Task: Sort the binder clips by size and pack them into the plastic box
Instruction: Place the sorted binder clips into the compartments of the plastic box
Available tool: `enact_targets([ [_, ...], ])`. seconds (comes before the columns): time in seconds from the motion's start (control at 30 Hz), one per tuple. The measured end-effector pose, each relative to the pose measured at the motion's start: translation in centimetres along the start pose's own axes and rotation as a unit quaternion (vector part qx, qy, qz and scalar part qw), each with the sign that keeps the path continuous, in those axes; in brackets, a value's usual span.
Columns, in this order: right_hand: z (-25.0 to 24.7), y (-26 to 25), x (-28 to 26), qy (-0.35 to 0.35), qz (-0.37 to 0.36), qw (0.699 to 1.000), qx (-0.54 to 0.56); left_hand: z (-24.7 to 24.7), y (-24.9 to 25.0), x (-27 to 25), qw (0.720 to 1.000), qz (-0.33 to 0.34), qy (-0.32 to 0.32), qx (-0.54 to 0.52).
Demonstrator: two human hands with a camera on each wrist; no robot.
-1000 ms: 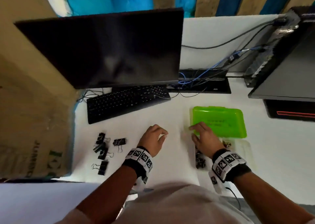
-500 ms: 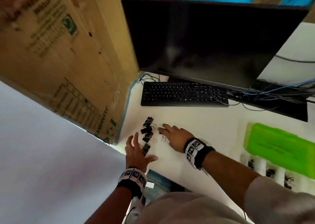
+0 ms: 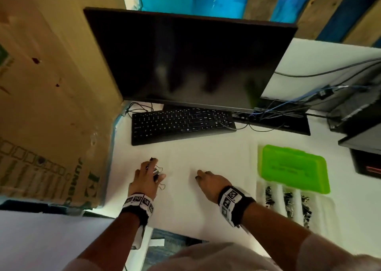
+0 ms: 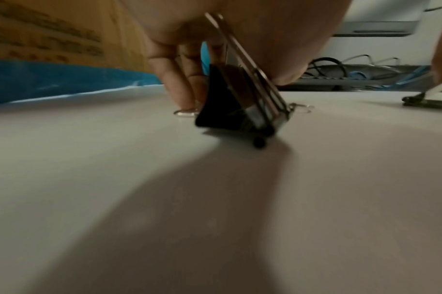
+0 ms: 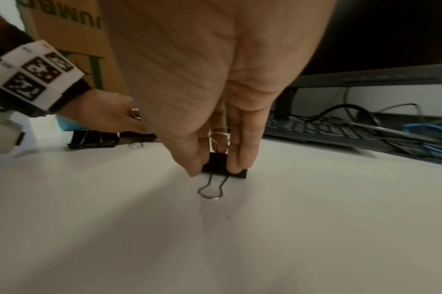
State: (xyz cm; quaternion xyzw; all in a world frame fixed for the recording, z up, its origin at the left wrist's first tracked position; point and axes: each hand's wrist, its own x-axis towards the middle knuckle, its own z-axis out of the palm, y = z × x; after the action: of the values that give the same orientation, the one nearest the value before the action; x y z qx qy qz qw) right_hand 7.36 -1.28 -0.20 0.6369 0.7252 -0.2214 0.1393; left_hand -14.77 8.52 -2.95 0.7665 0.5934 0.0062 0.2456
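My left hand (image 3: 152, 172) grips a large black binder clip (image 4: 230, 99), tilted with one edge on the white table; its steel handles run up under my palm. More clip wires (image 3: 161, 186) poke out beside that hand. A little to the right, my right hand (image 5: 214, 168) pinches a smaller black binder clip (image 5: 223, 164) between thumb and two fingers, low on the table, one wire handle (image 5: 211, 191) lying flat. The clear plastic box (image 3: 332, 206) at the right holds several clips (image 3: 287, 198) in separate channels, with its green lid (image 3: 292, 167) lying behind it.
A black keyboard (image 3: 181, 124) and a dark monitor (image 3: 185, 64) stand behind the hands, with cables (image 3: 274, 109) to the right. A large cardboard box (image 3: 51, 105) walls the left side. Black equipment (image 3: 360, 126) sits at the far right.
Both hands were at the clip pile on the left. The right hand has since moved right, away from the pile, with a small clip; the left hand has closed over the remaining clips.
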Motion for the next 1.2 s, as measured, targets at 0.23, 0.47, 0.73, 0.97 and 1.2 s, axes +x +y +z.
enact_targets([
  [0.23,0.8,3.0,-3.3,-0.003,0.134,0.980,0.150,2.9,6.6,-1.1,0.991,0.108,-0.070,0.033],
  [0.47,0.3,5.3,-6.1,0.081,0.242,0.927,0.275,5.5,11.8,-0.2,0.984,0.135,-0.083,-0.086],
  [0.73,-1.6,11.2,-14.1,0.245,0.314,0.840,0.368,8.1,15.9,-0.9,0.975,0.173,-0.137,-0.012],
  [0.97,2.3,19.5,-23.8,0.304,0.480,0.726,0.387,7.8,19.0,-0.1,0.976,0.164,-0.130,-0.057],
  [1.2,6.6,20.5,-25.0,0.217,0.506,0.729,0.407,7.3,22.8,-0.1,0.977,0.157,-0.118,-0.084],
])
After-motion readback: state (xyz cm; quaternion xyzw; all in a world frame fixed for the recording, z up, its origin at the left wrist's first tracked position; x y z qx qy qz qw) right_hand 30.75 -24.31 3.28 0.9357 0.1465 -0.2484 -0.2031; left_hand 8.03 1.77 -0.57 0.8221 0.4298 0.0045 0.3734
